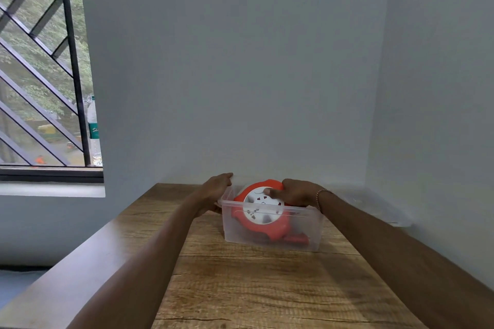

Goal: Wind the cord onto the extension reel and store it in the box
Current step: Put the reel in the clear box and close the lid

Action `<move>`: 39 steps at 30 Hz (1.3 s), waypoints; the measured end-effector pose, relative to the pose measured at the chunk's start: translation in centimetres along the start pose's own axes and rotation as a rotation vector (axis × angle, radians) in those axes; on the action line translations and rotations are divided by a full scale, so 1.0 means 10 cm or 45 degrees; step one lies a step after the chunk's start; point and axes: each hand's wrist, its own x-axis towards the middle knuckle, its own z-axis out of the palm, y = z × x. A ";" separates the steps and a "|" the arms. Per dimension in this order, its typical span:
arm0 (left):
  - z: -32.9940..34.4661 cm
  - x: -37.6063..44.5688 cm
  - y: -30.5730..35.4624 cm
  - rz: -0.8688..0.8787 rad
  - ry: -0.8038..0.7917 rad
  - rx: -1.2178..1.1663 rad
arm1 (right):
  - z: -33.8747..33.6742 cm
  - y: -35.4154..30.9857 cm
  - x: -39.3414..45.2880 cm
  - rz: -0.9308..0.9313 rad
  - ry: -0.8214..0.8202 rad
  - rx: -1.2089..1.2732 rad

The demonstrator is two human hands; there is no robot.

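Grainy wooden table (240,288); left hand (216,189) grips clear box (272,232), right hand (294,193) clutches round (red-white) reel (260,211).

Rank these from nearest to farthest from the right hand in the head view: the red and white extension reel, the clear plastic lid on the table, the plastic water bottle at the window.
1. Red and white extension reel: gripped by the right hand, inside the clear plastic box.
2. Clear plastic lid: on the table, to the right.
3. Plastic water bottle: far left, on the sill.
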 end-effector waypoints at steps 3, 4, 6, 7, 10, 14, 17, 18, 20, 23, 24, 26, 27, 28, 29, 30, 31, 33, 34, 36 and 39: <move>-0.02 0.03 -0.02 0.010 0.023 0.061 | 0.03 -0.03 0.02 -0.012 0.056 -0.148; -0.03 0.05 -0.02 0.010 0.028 0.107 | 0.03 -0.03 0.02 -0.023 0.086 -0.200; -0.06 0.11 -0.01 0.034 0.007 0.321 | 0.01 0.00 -0.01 -0.040 0.180 -0.280; -0.07 0.15 0.00 0.062 0.006 0.447 | -0.01 0.02 -0.04 -0.047 0.248 -0.288; -0.04 0.22 0.18 0.119 0.170 0.623 | -0.18 0.15 -0.15 -0.109 0.573 -0.199; 0.22 0.23 0.62 0.285 0.220 0.651 | -0.44 0.50 -0.35 -0.145 0.816 -0.101; 0.57 0.24 0.94 0.436 0.064 0.616 | -0.51 0.89 -0.49 -0.124 0.731 -0.111; 0.70 0.25 1.04 0.478 0.024 0.620 | -0.51 1.01 -0.54 -0.107 0.673 -0.132; 0.95 0.27 1.22 0.545 -0.041 0.626 | -0.48 1.25 -0.64 -0.065 0.564 -0.196; 1.27 0.32 1.44 0.603 -0.107 0.649 | -0.39 1.57 -0.76 0.000 0.469 -0.321; 1.36 0.33 1.50 0.615 -0.128 0.665 | -0.35 1.66 -0.79 0.023 0.452 -0.373; 1.50 0.38 1.61 0.629 -0.169 0.708 | -0.24 1.83 -0.83 0.053 0.436 -0.504; 1.56 0.40 1.65 0.632 -0.184 0.730 | -0.18 1.91 -0.83 0.058 0.435 -0.573; 1.61 0.43 1.69 0.632 -0.196 0.750 | -0.13 1.99 -0.84 0.057 0.437 -0.627; 1.66 0.46 1.72 0.629 -0.203 0.766 | -0.09 2.05 -0.84 0.051 0.443 -0.664; 1.69 0.48 1.75 0.625 -0.206 0.779 | -0.06 2.10 -0.83 0.039 0.452 -0.694; 1.72 0.51 1.77 0.621 -0.206 0.789 | -0.05 2.14 -0.82 0.016 0.464 -0.733; 1.75 0.56 1.79 0.618 -0.199 0.794 | -0.04 2.17 -0.78 -0.064 0.486 -0.858; 1.76 0.58 1.79 0.619 -0.196 0.794 | -0.03 2.18 -0.76 -0.098 0.498 -0.923; 1.76 0.61 1.78 0.616 -0.198 0.794 | -0.01 2.18 -0.72 -0.107 0.521 -0.989; 1.75 0.64 1.72 0.609 -0.206 0.791 | 0.03 2.16 -0.69 -0.045 0.510 -0.889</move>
